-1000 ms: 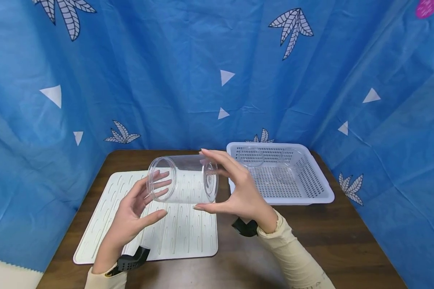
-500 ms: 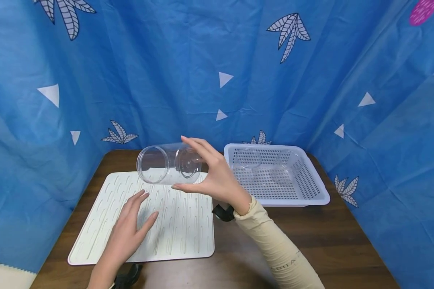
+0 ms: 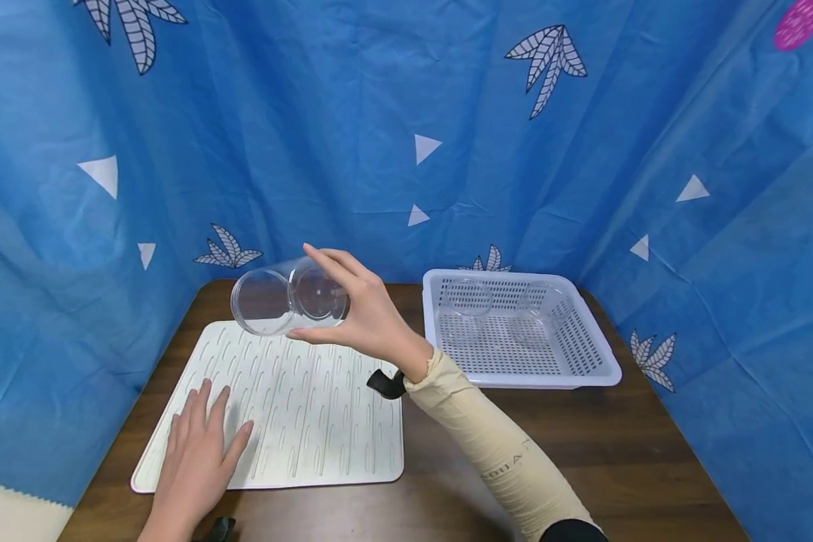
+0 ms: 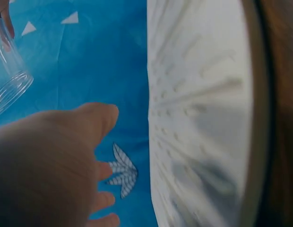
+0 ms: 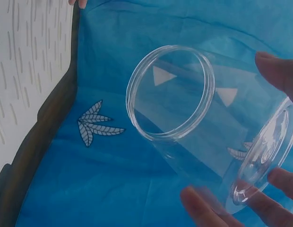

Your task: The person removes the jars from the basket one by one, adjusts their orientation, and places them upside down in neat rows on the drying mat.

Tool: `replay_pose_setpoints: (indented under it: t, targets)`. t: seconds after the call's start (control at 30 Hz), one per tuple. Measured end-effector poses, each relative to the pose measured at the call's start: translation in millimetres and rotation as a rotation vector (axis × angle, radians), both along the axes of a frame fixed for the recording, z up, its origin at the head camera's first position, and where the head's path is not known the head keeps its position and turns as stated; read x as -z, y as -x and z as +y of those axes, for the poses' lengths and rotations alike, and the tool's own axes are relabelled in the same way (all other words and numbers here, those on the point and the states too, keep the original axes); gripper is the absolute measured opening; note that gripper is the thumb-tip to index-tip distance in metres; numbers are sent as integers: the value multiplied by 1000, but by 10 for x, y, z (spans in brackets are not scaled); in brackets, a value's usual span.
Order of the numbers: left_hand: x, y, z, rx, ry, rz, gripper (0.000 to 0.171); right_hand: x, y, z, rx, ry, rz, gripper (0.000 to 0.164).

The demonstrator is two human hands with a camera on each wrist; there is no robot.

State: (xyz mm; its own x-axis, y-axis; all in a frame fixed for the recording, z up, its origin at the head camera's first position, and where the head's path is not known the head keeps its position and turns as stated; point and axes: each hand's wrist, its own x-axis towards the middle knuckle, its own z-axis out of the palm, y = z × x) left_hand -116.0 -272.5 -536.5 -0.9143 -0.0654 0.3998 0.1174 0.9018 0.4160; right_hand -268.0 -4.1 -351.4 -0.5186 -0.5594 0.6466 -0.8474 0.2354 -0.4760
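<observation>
A clear, see-through jar hangs on its side above the back of the white ridged mat. My right hand grips it around the base end, thumb below and fingers above. In the right wrist view, the jar's round open mouth points away from the palm. Over the mat's front left part is my left hand, fingers spread and holding nothing. The left wrist view shows that hand beside the mat, with the jar farther off.
A white perforated basket stands at the back right of the brown wooden table. Inside it are two clear round containers, one at left and one at right. A blue patterned curtain encloses the back and sides.
The right hand has carried the jar left and slightly up, tilting its mouth end lower. My left hand has drawn away from the jar's mouth, down and left over the mat.
</observation>
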Motion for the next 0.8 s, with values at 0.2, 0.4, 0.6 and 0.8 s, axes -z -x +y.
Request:
replay_pose_setpoints:
  t: [0.2, 0.4, 0.6, 0.8]
  targets:
    - [112, -135, -123, -49, 19, -76, 70, 24, 69, -208, 28, -62, -36, 111]
    - [165, -248, -222, -58, 16, -196, 71, 76, 102, -419, 58, -161, -37, 110]
    - [181, -294, -242, -44, 11, -297, 73, 105, 168, -611, 72, -211, -37, 106]
    - [167, -299, -212, -40, 3, -387, 80, 143, 238, -717, 88, -263, -43, 102]
